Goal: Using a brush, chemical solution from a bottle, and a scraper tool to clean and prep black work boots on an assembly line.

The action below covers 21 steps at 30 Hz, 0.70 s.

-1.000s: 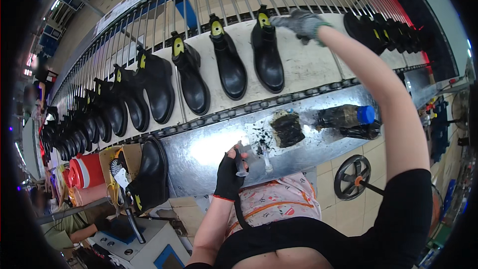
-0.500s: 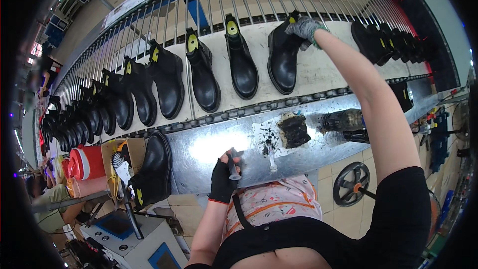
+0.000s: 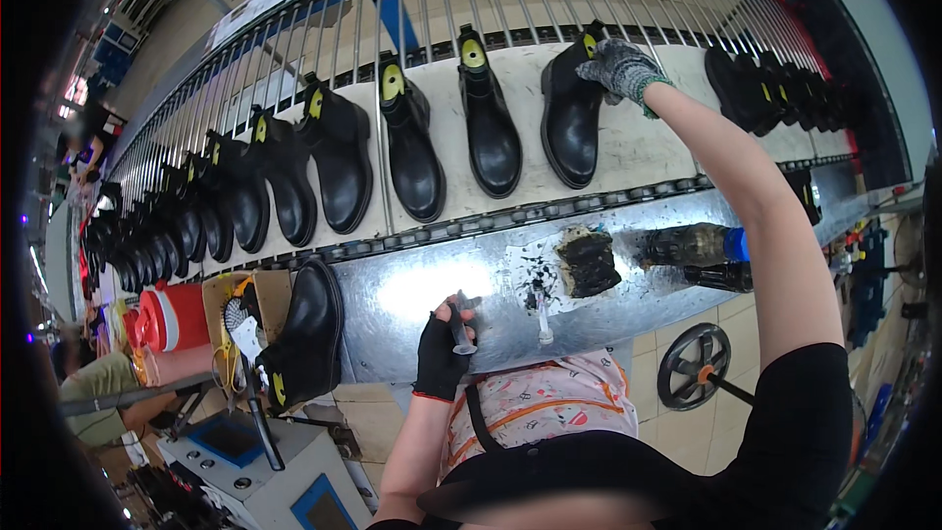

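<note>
In a black fingerless glove, my left hand (image 3: 444,348) is closed round a clear plastic syringe (image 3: 462,336) above the metal bench's near edge. My right hand (image 3: 625,69), in a grey knitted glove, grips the upper shaft of a black ankle boot (image 3: 572,123) standing on the conveyor; its fingertips are partly hidden. The boot has a yellow-green lining. A second clear syringe (image 3: 545,322) lies on the bench near a black-stained pad (image 3: 590,262) on white, smeared paper (image 3: 525,270).
More black boots (image 3: 491,132) line the conveyor (image 3: 648,147) to both sides. A chain (image 3: 461,229) runs along its near edge. Dark bottles (image 3: 687,245) lie at the bench's right. Another boot (image 3: 304,329) rests at the left, beside a cardboard box (image 3: 278,296) and a red container (image 3: 174,318).
The view has shifted slightly, so boots and bench items sit a little further right. My right hand stays at the same boot, now lower on its side. The left hand keeps the syringe.
</note>
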Tool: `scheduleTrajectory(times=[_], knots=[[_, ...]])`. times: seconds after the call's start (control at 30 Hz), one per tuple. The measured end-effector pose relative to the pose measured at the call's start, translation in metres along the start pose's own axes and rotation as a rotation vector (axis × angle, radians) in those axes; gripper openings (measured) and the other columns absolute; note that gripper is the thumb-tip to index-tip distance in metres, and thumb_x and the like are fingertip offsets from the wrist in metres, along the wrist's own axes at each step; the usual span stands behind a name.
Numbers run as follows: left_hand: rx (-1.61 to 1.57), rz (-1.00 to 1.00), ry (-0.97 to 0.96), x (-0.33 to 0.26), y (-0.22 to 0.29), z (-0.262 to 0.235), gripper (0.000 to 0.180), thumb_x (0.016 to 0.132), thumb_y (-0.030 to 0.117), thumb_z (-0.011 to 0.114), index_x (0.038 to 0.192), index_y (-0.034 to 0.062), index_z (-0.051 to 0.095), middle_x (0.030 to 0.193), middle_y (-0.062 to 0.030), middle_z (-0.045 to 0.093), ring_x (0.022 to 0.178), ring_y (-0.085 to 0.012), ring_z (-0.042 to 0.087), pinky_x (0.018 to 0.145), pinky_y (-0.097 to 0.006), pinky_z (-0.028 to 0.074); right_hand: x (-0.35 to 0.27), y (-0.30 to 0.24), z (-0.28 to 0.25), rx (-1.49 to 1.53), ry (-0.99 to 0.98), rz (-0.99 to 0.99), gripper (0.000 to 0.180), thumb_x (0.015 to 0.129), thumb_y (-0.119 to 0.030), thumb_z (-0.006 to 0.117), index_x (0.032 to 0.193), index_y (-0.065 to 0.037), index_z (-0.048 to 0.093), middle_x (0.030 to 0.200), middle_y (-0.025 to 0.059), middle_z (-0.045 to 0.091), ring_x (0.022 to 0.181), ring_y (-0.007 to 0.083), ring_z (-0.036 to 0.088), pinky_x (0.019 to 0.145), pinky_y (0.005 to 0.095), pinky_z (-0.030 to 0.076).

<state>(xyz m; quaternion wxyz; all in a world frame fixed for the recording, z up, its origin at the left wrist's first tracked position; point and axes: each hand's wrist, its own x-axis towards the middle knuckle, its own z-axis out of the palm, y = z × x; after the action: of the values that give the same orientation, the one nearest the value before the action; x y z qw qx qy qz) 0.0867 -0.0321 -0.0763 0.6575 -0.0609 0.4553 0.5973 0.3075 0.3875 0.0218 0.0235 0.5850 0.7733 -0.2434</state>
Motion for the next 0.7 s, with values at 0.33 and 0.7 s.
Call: scheduleTrajectory(times=[0.33,0.7], knots=[[-0.033,-0.025,0.012,-0.003,0.001,0.003,0.031,0.089,0.032,0.058,0.111,0.0111,0.051,0.082,-0.0061,0.062,0.058,-0.0165,0.056,0.049,-0.026,0.046,-0.043,0.077,-0.06,0.075,0.145,0.005,0.042,0.081,-0.037,0.066,0.103,-0.002,0.058,0.081,0.0126,0.065,0.056,0.0168,0.065,0.065,0.0321,0.052],[0.054,-0.066,-0.041,-0.007,-0.01,0.012,0.032,0.092,0.033,0.053,0.117,0.0128,0.05,0.084,-0.0055,0.062,0.058,-0.0147,0.055,0.049,-0.024,0.045,-0.206,0.212,-0.099,-0.315,0.218,0.185,0.039,0.076,-0.039,0.066,0.099,-0.007,0.063,0.106,0.0152,0.06,0.104,0.0298,0.056,0.088,0.0385,0.045]])
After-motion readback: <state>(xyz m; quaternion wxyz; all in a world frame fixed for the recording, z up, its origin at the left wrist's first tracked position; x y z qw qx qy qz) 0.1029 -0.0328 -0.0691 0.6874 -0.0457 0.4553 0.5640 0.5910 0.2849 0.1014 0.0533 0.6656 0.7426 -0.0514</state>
